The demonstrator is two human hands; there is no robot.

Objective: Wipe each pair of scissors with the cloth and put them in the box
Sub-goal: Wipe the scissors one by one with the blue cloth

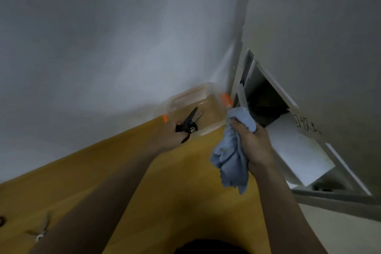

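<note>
The left hand [171,136] grips black-handled scissors [188,122] by the handles, blades pointing into the clear box [214,97] with orange clips at the far end of the wooden table [185,192]. The right hand [253,144] clutches the bunched blue cloth [231,161] just beside the box – fingers curled tight round it – while another pair of scissors [41,231], blurred, lies on the table near the left forearm

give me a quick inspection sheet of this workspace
surface: yellow wooden table, set against a grey wall
job's things: clear box with orange clips at the far corner; black scissors over its near rim; blue cloth; silver scissors on the table near left
clutter: nothing seen
hands: left hand holds the black scissors; right hand grips the cloth
cables: nothing seen
surroundings: grey cabinet on the right with an open compartment
</note>
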